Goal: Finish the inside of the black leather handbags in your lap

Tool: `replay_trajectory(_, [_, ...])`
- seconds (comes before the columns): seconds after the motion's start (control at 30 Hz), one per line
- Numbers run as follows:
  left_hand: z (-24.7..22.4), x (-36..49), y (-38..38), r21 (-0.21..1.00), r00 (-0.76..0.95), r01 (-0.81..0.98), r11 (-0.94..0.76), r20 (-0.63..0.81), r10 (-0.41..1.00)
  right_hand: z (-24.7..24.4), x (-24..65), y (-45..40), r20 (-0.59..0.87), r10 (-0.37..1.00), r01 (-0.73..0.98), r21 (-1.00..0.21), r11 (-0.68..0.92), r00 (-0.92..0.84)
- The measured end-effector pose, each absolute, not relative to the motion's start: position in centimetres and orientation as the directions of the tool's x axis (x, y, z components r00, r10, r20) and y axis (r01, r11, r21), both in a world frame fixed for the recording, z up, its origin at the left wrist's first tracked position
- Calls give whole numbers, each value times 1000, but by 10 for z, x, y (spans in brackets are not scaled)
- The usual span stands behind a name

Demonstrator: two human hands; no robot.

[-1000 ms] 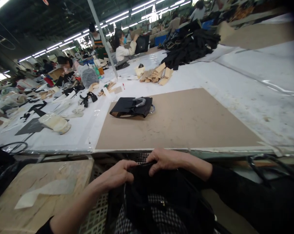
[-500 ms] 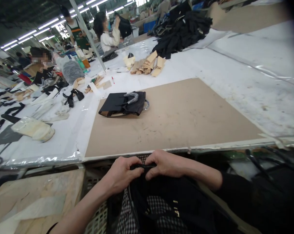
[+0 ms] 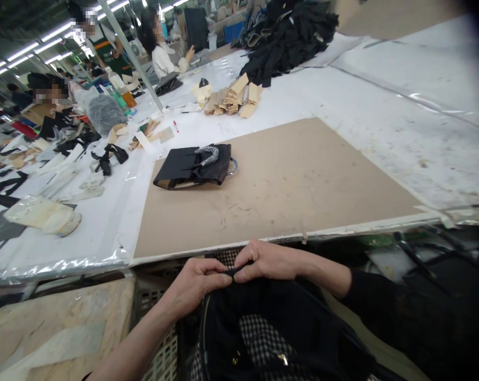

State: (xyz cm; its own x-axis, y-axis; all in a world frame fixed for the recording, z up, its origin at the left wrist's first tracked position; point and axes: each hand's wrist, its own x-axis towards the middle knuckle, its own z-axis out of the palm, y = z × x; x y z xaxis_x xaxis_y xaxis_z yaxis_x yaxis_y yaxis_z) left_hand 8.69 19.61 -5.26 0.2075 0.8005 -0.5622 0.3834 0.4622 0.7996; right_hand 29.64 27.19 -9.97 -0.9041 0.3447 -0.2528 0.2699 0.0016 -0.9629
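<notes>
A black bag (image 3: 318, 323) with gold-coloured metal pieces lies in front of me, below the table's front edge. Black-and-white checked fabric (image 3: 263, 338) shows on it, and more appears beyond my fingertips. My left hand (image 3: 201, 280) pinches the bag's black far edge between thumb and fingers. Close beside it, my right hand (image 3: 265, 262) grips the same edge, the two thumbs nearly meeting. What lies between the fingertips is mostly hidden. On the table, a second black handbag (image 3: 195, 166) lies on its side, its handles wrapped in clear plastic.
Brown board (image 3: 271, 196) covers part of the white table. Tan strips (image 3: 233, 100) and heaped black pieces (image 3: 290, 42) lie farther back. A plastic-covered container (image 3: 44, 214) lies left, above a worn padded surface (image 3: 60, 317). A metal pole (image 3: 130, 53) rises from the table; people work beyond.
My two hands have drawn closer together on the bag's edge, and the bag's opening has shifted. The whole view has tilted slightly. A person across the table has lowered a raised hand.
</notes>
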Motion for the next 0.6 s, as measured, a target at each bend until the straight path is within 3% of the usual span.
replay_trajectory(0.13, [-52,84,198,831,275,401,386,-511,814,-88,294,270,-116,331,219,-930,294,-936])
replay_trajectory(0.27, [-41,82,191,840,321,415,351,-496,807,-79,291,264,-125,393,296,-862,412,-911])
replay_trajectory(0.43, [-16,89,153,881,261,144,450,-473,842,-58,289,254,-195,529,464,-768,442,-826])
replay_trajectory(0.6, [-5,101,103,873,110,-36,486,-480,870,-37,284,242,-170,557,518,-649,557,-813])
